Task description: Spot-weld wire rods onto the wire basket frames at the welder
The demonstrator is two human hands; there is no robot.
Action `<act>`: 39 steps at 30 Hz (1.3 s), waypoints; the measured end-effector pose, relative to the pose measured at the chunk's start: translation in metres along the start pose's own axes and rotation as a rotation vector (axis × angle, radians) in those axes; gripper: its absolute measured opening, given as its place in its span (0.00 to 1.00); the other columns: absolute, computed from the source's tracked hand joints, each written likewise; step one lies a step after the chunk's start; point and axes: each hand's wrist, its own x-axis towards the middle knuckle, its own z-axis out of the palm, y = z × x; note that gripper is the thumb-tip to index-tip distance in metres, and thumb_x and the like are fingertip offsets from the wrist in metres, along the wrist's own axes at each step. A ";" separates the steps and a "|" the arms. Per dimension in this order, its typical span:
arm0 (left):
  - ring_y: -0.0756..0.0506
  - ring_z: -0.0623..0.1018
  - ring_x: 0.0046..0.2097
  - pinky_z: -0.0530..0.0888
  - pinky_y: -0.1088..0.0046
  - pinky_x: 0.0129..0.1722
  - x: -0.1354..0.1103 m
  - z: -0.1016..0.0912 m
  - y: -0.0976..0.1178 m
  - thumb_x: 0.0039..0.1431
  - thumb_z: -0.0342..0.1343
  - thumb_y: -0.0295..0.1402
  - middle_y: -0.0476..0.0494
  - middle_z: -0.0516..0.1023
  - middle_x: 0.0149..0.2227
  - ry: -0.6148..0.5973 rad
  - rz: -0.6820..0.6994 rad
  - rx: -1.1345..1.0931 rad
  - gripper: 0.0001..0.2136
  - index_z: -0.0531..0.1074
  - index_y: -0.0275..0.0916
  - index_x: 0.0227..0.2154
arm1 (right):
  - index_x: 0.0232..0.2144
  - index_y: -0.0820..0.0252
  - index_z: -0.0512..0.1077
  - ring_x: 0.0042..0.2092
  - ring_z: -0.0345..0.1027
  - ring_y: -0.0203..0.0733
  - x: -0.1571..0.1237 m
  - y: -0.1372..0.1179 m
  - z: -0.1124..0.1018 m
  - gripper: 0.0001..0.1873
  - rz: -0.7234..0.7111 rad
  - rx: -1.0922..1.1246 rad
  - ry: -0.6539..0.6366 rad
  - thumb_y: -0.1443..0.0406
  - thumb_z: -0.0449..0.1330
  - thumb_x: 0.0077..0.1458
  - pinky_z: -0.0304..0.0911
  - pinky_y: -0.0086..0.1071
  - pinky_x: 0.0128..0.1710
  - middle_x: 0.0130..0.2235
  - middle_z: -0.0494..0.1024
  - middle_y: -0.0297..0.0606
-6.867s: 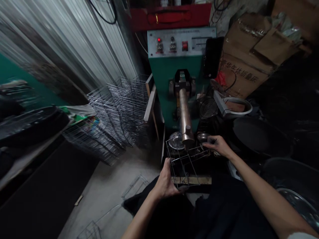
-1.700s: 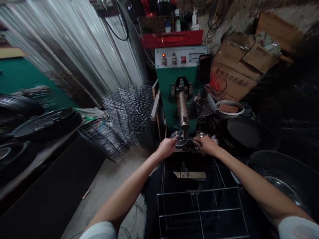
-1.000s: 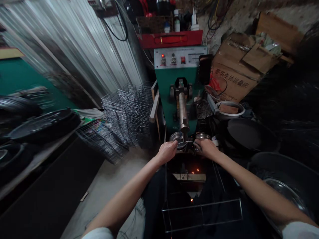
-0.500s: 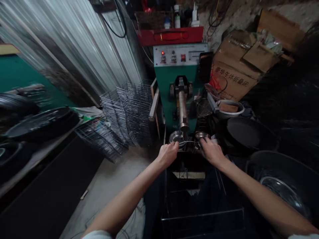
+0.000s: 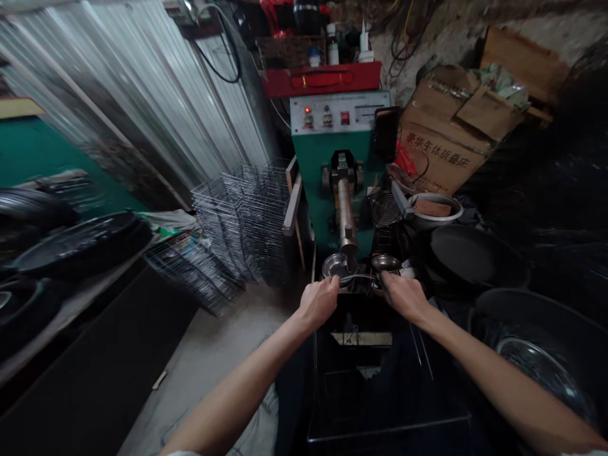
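Observation:
Both my hands hold a dim wire basket in front of a green spot-welding machine. My left hand grips the thin curved wire rim on one side, and my right hand grips it on the other. The rim lies just above two shallow steel dishes: one under the machine's copper-coloured electrode arm, the other to its right. The basket's lower part fades into darkness over my dark trousers.
Stacked wire baskets stand left of the machine on a concrete floor. To the right are a cardboard box, a black pan and a dark basin. A corrugated metal sheet rises at the left.
The sparks seen under the dishes a second ago have gone. The basket's lower frame has sunk into shadow, and my hands have drawn slightly back and apart.

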 end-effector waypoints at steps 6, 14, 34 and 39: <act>0.37 0.84 0.45 0.74 0.66 0.38 0.003 0.001 -0.005 0.72 0.45 0.29 0.37 0.82 0.46 0.028 -0.005 -0.041 0.11 0.71 0.41 0.49 | 0.52 0.54 0.73 0.49 0.76 0.49 0.003 0.009 0.012 0.14 -0.057 0.073 0.199 0.61 0.50 0.72 0.62 0.32 0.35 0.53 0.79 0.46; 0.39 0.83 0.46 0.72 0.69 0.38 0.010 0.013 -0.014 0.75 0.44 0.37 0.40 0.83 0.44 0.069 0.013 -0.086 0.12 0.73 0.44 0.47 | 0.59 0.50 0.74 0.50 0.77 0.47 0.021 0.017 0.023 0.19 -0.128 0.181 0.130 0.59 0.50 0.73 0.66 0.32 0.42 0.51 0.82 0.43; 0.40 0.83 0.42 0.72 0.70 0.40 0.028 0.023 -0.035 0.73 0.47 0.36 0.40 0.84 0.37 0.104 0.070 -0.188 0.12 0.76 0.42 0.42 | 0.47 0.50 0.80 0.47 0.75 0.46 0.051 0.020 0.020 0.14 -0.210 0.311 0.098 0.57 0.55 0.70 0.64 0.32 0.46 0.44 0.83 0.40; 0.39 0.83 0.42 0.72 0.70 0.40 0.030 0.018 -0.034 0.72 0.48 0.35 0.40 0.84 0.38 0.094 0.075 -0.171 0.11 0.76 0.42 0.41 | 0.48 0.49 0.80 0.48 0.75 0.47 0.055 0.021 0.021 0.15 -0.204 0.331 0.095 0.57 0.54 0.70 0.64 0.32 0.46 0.44 0.83 0.40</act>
